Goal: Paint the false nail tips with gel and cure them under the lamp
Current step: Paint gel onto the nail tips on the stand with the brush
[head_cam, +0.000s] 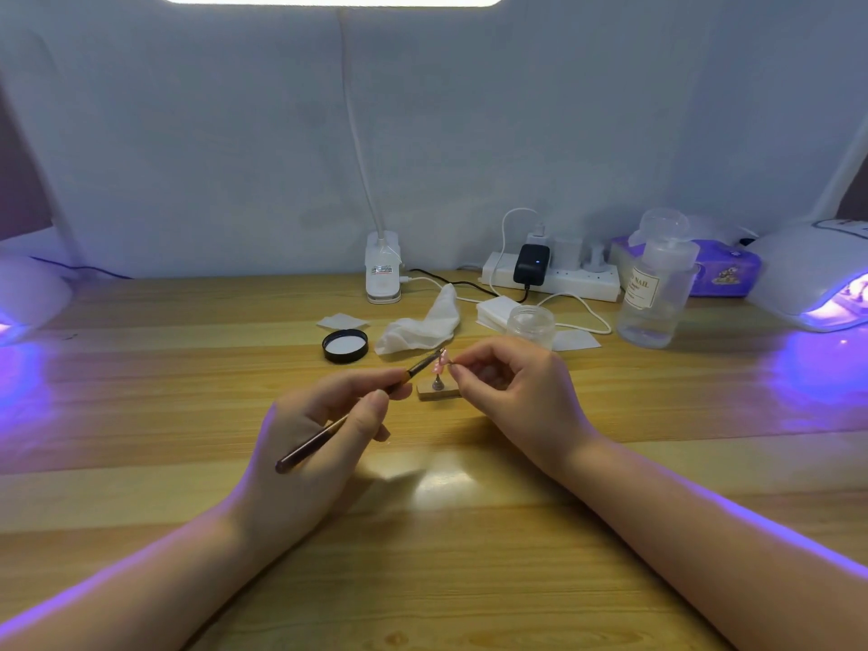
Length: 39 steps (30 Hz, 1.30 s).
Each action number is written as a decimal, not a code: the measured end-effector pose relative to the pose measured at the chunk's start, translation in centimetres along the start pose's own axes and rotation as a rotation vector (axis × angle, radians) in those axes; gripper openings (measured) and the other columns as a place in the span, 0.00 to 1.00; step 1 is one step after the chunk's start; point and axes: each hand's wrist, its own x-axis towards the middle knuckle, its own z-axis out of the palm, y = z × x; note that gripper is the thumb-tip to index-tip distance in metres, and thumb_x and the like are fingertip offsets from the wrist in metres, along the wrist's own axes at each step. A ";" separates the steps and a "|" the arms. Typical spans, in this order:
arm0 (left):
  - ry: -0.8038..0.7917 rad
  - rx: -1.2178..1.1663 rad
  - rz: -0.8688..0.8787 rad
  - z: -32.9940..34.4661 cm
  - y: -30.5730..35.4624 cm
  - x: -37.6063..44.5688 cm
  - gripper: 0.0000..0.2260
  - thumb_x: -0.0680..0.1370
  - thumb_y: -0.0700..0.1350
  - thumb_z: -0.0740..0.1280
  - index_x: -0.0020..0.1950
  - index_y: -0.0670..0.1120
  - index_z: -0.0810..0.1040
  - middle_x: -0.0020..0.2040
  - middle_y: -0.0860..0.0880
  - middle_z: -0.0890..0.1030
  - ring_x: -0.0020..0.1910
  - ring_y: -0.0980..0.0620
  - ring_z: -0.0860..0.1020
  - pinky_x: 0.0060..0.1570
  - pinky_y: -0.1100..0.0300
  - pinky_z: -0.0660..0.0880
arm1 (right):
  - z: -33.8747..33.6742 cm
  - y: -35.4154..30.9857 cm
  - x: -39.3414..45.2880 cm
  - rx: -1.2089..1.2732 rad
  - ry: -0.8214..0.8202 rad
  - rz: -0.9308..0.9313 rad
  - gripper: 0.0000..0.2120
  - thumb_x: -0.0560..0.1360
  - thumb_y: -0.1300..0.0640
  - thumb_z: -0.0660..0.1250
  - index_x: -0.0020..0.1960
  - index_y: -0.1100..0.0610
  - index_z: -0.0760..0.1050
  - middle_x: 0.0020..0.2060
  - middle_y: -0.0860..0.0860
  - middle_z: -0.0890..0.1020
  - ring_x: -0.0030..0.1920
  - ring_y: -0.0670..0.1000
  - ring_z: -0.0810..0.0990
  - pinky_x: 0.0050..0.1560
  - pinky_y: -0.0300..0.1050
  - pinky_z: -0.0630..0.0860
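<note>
At about two o'clock on the table (pixel 188 462), well apart from your hands, the curing lamp (pixel 817 284) glows violet; it looks bulky and stable, so bring the work to it. Your left hand (pixel 324 429) is closed pencil-fashion round the brush (pixel 347 418), a light, stiff stick best held near the ferrule. Your right hand (pixel 512 392) pinches a small holder at dead centre, carrying the pink nail tip (pixel 440 364), just above the little stand (pixel 437 390). That tip is probably featherlight, springy and slick with wet gel, so hold the holder only.
</note>
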 end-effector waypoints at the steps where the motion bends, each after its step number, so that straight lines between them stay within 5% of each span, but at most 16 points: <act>1: -0.009 0.008 0.000 -0.1 -0.1 0.0 0.11 0.75 0.42 0.63 0.54 0.46 0.82 0.47 0.50 0.86 0.37 0.54 0.80 0.42 0.67 0.75 | 0.0 0.0 0.0 -0.008 0.002 0.002 0.08 0.72 0.65 0.72 0.45 0.53 0.82 0.37 0.45 0.82 0.37 0.47 0.79 0.39 0.40 0.78; 6: 0.009 -0.029 0.017 -0.4 -0.3 -0.2 0.11 0.73 0.48 0.64 0.49 0.45 0.82 0.43 0.47 0.85 0.39 0.51 0.81 0.43 0.63 0.76 | 0.0 0.1 0.0 -0.026 0.009 0.016 0.07 0.72 0.65 0.72 0.45 0.54 0.82 0.37 0.48 0.82 0.37 0.48 0.79 0.39 0.41 0.78; 13: 0.015 0.016 0.020 -0.1 -0.3 0.0 0.11 0.76 0.42 0.63 0.56 0.47 0.81 0.49 0.50 0.85 0.42 0.55 0.81 0.45 0.66 0.76 | 0.1 0.3 0.0 -0.060 0.020 0.009 0.05 0.71 0.66 0.73 0.45 0.59 0.82 0.37 0.52 0.82 0.37 0.49 0.79 0.39 0.41 0.78; 22: -0.014 0.083 0.028 -0.2 0.0 -0.1 0.15 0.74 0.54 0.64 0.56 0.51 0.82 0.49 0.54 0.85 0.43 0.52 0.81 0.48 0.61 0.77 | 0.2 0.5 0.1 -0.136 0.044 -0.056 0.05 0.70 0.67 0.73 0.43 0.59 0.82 0.35 0.51 0.80 0.35 0.47 0.77 0.36 0.34 0.74; 29: -0.035 0.083 0.032 -0.4 -0.4 -0.3 0.13 0.74 0.53 0.63 0.52 0.50 0.83 0.45 0.52 0.86 0.46 0.52 0.81 0.48 0.61 0.76 | 0.2 0.4 0.0 -0.165 0.052 -0.077 0.06 0.70 0.68 0.73 0.42 0.58 0.82 0.34 0.44 0.78 0.36 0.46 0.77 0.36 0.34 0.74; 39: -0.024 0.151 0.057 -0.2 -0.4 -0.2 0.14 0.75 0.55 0.62 0.56 0.53 0.81 0.49 0.57 0.85 0.46 0.53 0.81 0.49 0.62 0.76 | 0.1 0.3 0.1 -0.162 0.027 -0.077 0.06 0.71 0.67 0.72 0.44 0.58 0.82 0.36 0.48 0.80 0.36 0.46 0.78 0.37 0.37 0.76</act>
